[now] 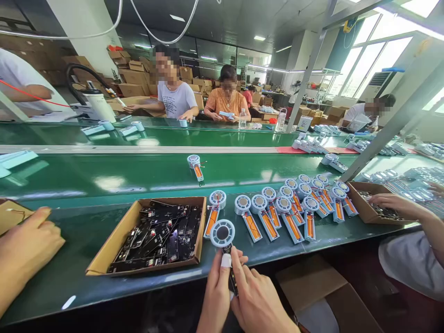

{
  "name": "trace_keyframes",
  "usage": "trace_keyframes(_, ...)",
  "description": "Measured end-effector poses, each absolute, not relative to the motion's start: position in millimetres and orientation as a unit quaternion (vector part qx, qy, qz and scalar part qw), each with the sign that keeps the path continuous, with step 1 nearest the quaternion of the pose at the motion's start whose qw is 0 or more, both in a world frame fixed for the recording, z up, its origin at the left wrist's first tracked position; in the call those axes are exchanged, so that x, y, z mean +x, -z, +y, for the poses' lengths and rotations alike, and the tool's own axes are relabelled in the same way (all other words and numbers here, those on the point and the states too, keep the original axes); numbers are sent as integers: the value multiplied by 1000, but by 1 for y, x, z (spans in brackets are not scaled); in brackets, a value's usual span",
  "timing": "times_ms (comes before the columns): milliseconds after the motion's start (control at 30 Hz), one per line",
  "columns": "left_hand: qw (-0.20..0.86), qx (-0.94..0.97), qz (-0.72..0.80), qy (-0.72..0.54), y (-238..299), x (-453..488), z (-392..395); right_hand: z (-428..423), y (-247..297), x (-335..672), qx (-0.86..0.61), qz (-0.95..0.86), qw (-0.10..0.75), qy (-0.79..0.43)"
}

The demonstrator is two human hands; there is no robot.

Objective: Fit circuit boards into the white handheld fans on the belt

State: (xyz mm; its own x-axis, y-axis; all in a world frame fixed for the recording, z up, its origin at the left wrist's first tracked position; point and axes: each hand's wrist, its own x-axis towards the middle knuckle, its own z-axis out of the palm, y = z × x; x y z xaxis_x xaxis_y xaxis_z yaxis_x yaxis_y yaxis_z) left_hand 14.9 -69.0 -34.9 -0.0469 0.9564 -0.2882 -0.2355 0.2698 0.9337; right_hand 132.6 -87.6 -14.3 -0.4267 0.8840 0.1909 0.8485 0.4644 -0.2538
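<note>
Close in front of me is a light-blue handheld fan [222, 233], its round slotted head pointing away and a black circuit board lying along its handle. My left hand [214, 293] is closed around the handle from the left, with a white covering on the thumb. From the right, my right hand [258, 298] grips the same handle, its fingers pressed along the board. Much of the handle is hidden by my fingers. Left of my hands, a cardboard tray [100, 259] holds many black circuit boards [159, 236]. Just beyond the held fan lies another fan [217, 199] with an orange insert and thin wires.
Several unfinished-looking fans [282, 203] with orange inserts lie right of centre. One fan [194, 161] sits on the green belt [145, 171]. Co-workers' hands appear at left [33, 245] and over a right-hand tray [364, 210]. A metal post [391, 125] slants across the right.
</note>
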Motion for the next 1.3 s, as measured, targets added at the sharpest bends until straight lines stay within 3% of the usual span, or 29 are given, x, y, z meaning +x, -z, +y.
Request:
trace_keyframes(100,617,346,519,-480,29,15,-66,-91,30,133,-508,-831,210,-89)
trace_keyframes(200,570,428,548,-437,16,9,-64,-95,52,134,-528,-807,251,-86)
trace_keyframes(300,484,579,560,-342,-9,-11,-59,-87,58,135,-577,-783,226,-47)
trace_keyframes(433,260,650,646,-305,-39,-54,-36,-60,39,133,-622,-775,116,-21)
trace_keyframes(533,53,659,692,-292,-40,-80,-5,-44,18,130,-630,-771,84,-35)
trace_keyframes(600,-6,697,656,-289,-35,-86,17,-41,5,126,-638,-766,77,-32)
trace_keyframes(833,12,804,530,-270,-35,-65,67,-46,-16,123,-629,-771,100,-15)
trace_keyframes(1067,37,784,529,-323,-10,-51,23,-53,-15,145,-577,-775,257,-18)
trace_keyframes(1300,73,720,566,-394,17,-27,-24,-47,18,118,-536,-815,213,50)
